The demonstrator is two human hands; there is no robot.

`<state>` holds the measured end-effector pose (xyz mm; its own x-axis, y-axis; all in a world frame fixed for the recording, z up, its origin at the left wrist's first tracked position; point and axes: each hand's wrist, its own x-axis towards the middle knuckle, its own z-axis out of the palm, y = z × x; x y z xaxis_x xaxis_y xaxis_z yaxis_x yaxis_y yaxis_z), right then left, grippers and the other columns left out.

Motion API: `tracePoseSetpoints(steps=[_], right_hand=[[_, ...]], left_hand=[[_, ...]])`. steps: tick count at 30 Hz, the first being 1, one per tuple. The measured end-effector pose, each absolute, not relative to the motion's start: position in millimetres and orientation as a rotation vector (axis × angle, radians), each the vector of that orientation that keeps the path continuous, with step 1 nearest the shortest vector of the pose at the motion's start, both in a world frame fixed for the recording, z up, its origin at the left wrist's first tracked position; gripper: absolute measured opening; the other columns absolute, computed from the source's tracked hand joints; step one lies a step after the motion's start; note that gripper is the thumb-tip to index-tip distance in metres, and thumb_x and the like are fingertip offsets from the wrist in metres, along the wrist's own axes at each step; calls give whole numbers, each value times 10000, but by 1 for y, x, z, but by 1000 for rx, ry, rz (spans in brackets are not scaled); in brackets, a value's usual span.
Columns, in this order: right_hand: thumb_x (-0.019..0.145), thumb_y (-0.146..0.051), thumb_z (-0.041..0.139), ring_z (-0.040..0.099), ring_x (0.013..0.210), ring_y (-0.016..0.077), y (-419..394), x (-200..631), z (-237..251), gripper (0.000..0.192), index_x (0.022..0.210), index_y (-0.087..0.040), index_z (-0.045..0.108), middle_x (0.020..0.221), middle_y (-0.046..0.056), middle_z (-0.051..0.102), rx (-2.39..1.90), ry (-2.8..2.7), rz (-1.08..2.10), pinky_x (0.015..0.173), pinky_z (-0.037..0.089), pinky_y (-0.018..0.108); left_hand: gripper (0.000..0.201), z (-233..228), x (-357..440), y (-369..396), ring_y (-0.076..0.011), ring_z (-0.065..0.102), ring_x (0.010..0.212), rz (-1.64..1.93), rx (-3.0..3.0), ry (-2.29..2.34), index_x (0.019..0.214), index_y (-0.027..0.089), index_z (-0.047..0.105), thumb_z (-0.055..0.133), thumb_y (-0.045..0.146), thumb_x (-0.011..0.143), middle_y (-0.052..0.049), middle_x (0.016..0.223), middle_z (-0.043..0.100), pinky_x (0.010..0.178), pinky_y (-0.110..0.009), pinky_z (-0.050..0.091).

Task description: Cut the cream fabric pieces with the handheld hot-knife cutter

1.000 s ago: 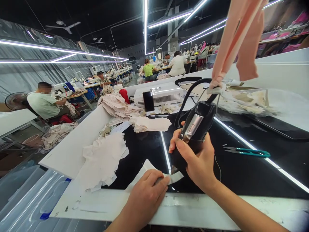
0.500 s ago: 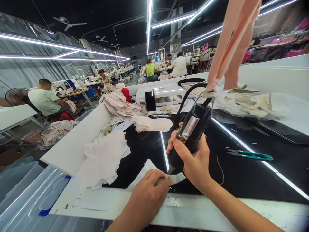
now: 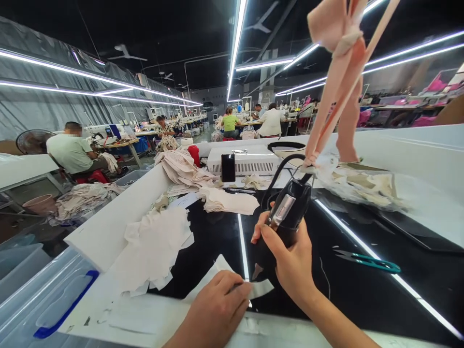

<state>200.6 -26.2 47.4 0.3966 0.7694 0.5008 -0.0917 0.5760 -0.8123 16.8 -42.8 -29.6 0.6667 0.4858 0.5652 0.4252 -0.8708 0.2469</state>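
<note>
One slip could nick your left fingers [image 3: 242, 292]: they pin that narrow white cloth strip [image 3: 263, 288] underneath, while your right fingers [image 3: 274, 243] wrap the chunky black-and-silver electric tool [image 3: 299, 197], its tip [image 3: 257, 271] super close.

A head-worn camera looks forward and down over the worktable [image 3: 213, 237].

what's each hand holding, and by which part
Right hand: black corded handheld tool, around its body. Left hand: white fabric piece, pressed down around its middle.
</note>
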Motion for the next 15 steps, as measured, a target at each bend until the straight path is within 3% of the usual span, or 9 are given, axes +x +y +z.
tracePoseSetpoints(steps=[6, 10, 12, 15], right_hand=[[908, -474, 815, 697, 764, 177, -34, 238, 51, 388, 1185, -285, 618, 987, -4, 746, -983, -1133, 519, 772, 629, 337], [866, -562, 833, 711, 1096, 280, -45, 265, 50, 570, 1326, -290, 635, 1272, 64, 707, -1123, -1095, 260, 1028, 596, 480], [849, -542, 856, 690, 1141, 314, -57, 275, 45, 632, 1381, -296, 619, 1257, 70, 673, -1088, -943, 34, 1112, 547, 563], [929, -477, 795, 701, 957, 313, -78, 285, 28, 305, 1161, -310, 689, 1044, 65, 672, -1123, -897, -148, 1017, 602, 574]], left_hand=[[232, -13, 17, -31, -177, 711, 1035, 832, 2707, 886, 1145, 199, 680, 530, 39, 1069, -41, 1123, 713, 990, -305, 613], [161, -15, 20, -25, -210, 692, 1043, 707, 2789, 981, 1004, 196, 651, 667, 36, 998, -32, 1094, 701, 954, -338, 609], [160, -21, 21, -23, -213, 690, 1029, 689, 2822, 1017, 961, 203, 615, 673, 59, 1003, -31, 1076, 693, 951, -343, 597], [154, -25, 21, -20, -213, 687, 955, 665, 2881, 1051, 966, 211, 580, 604, 80, 1042, -30, 1009, 679, 923, -353, 575]])
